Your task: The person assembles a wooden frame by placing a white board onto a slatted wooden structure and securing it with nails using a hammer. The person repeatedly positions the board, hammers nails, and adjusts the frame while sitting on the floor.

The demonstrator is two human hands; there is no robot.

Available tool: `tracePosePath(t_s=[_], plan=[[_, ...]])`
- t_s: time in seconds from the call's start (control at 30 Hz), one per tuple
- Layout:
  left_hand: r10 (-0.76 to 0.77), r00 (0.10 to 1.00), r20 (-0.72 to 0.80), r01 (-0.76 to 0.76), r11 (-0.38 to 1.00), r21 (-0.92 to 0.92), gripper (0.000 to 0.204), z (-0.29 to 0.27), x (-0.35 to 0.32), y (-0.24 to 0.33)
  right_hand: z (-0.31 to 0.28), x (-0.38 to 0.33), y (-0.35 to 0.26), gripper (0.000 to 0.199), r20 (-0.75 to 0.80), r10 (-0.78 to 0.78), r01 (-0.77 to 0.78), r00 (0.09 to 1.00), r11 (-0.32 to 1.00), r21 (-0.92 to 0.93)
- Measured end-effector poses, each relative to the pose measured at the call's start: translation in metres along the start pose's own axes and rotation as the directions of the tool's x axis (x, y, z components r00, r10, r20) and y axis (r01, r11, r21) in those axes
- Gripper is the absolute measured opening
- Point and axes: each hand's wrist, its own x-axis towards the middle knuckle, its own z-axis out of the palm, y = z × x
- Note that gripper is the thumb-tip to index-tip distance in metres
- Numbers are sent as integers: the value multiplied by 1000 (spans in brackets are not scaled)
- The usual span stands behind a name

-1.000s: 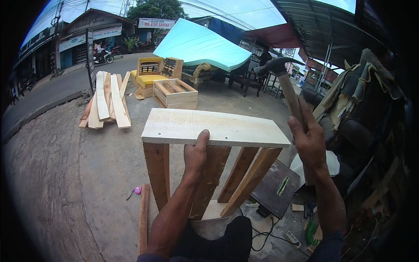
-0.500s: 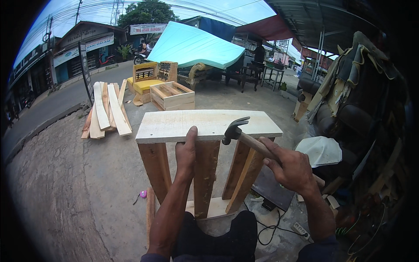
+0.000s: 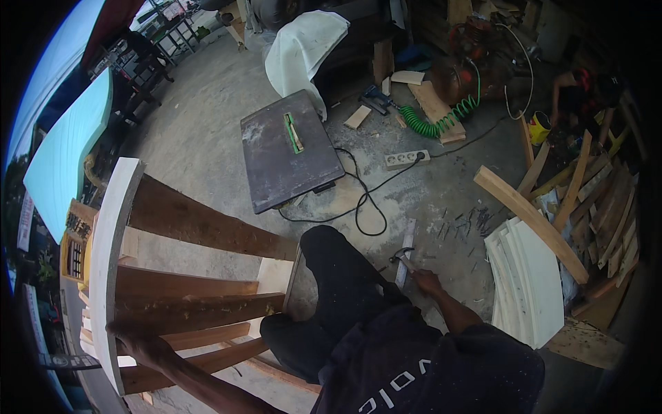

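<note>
My left hand (image 3: 141, 345) grips the lower end of the pale board on a wooden frame (image 3: 207, 217), which stands against my knees; its fingertips are partly hidden by the board. The frame has a pale curved board across the far side and several brown slats running toward me. My right hand (image 3: 427, 281) is low beside my thigh, closed round the handle of a claw hammer (image 3: 403, 257). The hammer head hangs over a flat pale strip (image 3: 408, 238) on the concrete floor. Loose nails (image 3: 469, 222) lie scattered just beyond it.
A dark table saw (image 3: 272, 162) stands ahead, its cable looping to a power strip (image 3: 396, 161). A green coiled hose (image 3: 431, 130) runs to a compressor (image 3: 476, 72). Stacked white curved pieces (image 3: 524, 283) and scrap wood (image 3: 607, 221) fill the right, near another person (image 3: 583, 93).
My view has swung right and down toward the floor. My right hand has carried the hammer from above the board down beside my leg. My left hand stays on the board.
</note>
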Motion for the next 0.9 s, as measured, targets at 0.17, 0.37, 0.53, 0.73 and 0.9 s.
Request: tracePosePath(t_s=[0.17, 0.37, 0.53, 0.73, 0.9], plan=[[134, 989, 56, -145, 910, 389, 70, 3, 0, 7, 4, 10, 34, 36, -386, -79, 54, 919, 996, -75], [-9, 995, 96, -10, 980, 197, 76, -10, -3, 13, -27, 91, -2, 30, -621, -77, 2, 780, 993, -121], [170, 970, -174, -105, 938, 331, 60, 41, -58, 27, -44, 125, -23, 29, -501, 0, -161, 865, 947, -279], [62, 980, 191, -134, 911, 389, 44, 53, -201, 13, -26, 39, -154, 12, -423, -353, 454, 834, 875, 167], [212, 325, 922, -672, 738, 67, 46, 84, -227, 32, -12, -159, -290, 21, 300, -840, 669, 453, 542, 508]])
